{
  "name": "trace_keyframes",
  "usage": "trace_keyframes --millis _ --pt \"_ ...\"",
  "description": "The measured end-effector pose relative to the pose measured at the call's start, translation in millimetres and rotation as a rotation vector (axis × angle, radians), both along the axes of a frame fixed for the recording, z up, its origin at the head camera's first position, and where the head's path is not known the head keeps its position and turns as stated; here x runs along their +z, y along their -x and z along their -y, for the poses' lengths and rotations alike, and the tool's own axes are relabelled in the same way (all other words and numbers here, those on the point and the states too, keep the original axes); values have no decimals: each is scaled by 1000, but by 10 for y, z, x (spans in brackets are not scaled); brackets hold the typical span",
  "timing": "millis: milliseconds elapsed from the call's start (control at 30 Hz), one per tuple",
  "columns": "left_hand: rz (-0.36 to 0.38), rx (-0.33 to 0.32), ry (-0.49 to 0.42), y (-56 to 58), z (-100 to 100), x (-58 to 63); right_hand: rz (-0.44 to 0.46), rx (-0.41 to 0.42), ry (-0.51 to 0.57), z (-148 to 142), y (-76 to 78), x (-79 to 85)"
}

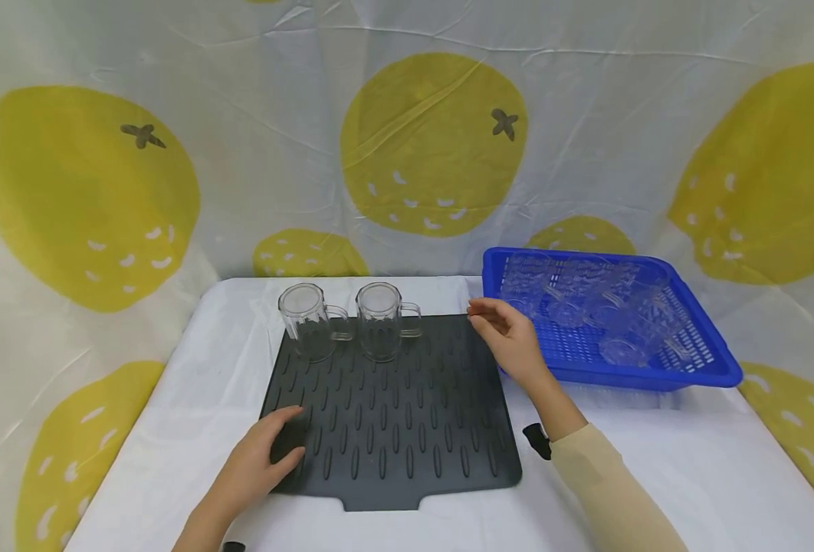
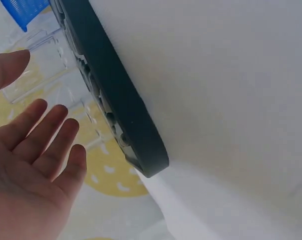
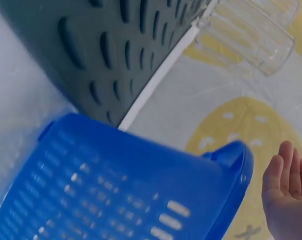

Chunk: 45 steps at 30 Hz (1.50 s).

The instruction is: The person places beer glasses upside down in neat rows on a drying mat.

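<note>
Ribbed dark mat (image 1: 393, 406) — left hand (image 1: 262, 460) flat on it; right hand (image 1: 507, 333) loose beside blue slotted basket (image 1: 710, 368).

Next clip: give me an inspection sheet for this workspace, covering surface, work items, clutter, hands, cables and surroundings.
Surface: table under a white cloth, with a dark ribbed drying mat on it.
Work items: two clear glass mugs stand side by side at the mat's far edge, handles to the right; blue basket to the right of the mat holds more clear glasses.
Clutter: nothing seen.
Hands: left hand rests flat on the mat's near left corner; right hand hovers with relaxed fingers at the basket's near left edge, holding nothing.
Cables: nothing seen.
Surroundings: lemon-print curtain behind and to both sides.
</note>
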<state>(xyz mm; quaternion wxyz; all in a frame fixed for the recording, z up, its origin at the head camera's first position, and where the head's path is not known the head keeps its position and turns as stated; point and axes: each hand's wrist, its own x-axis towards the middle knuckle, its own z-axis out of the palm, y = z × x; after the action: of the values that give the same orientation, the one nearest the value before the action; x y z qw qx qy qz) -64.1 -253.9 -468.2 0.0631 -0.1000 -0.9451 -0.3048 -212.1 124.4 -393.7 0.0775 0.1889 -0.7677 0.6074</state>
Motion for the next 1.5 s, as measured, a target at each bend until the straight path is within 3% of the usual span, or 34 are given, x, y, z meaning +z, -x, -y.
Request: trace_keyframes --millis 400,633,800,1000,1267,1367,1500 --pt "68 -32 32 -48 65 -30 -46 -118 -9 -392 -1 23" --pt "239 -132 133 -120 95 -87 -77 -268 -50 -752 17 49" --pt "267 -129 169 -150 91 -66 -70 -391 -44 -1018 15 64" --pt "292 -129 164 -156 84 -62 15 -575 -46 -1357 5 114" --pt "311 -130 165 -157 109 -120 157 -896 -262 -1779 1 130" --pt "307 -134 164 -163 111 -126 228 -928 -320 -1883 -8 101" --pt "308 -140 162 -155 101 -130 323 -861 -381 -1993 -18 73"
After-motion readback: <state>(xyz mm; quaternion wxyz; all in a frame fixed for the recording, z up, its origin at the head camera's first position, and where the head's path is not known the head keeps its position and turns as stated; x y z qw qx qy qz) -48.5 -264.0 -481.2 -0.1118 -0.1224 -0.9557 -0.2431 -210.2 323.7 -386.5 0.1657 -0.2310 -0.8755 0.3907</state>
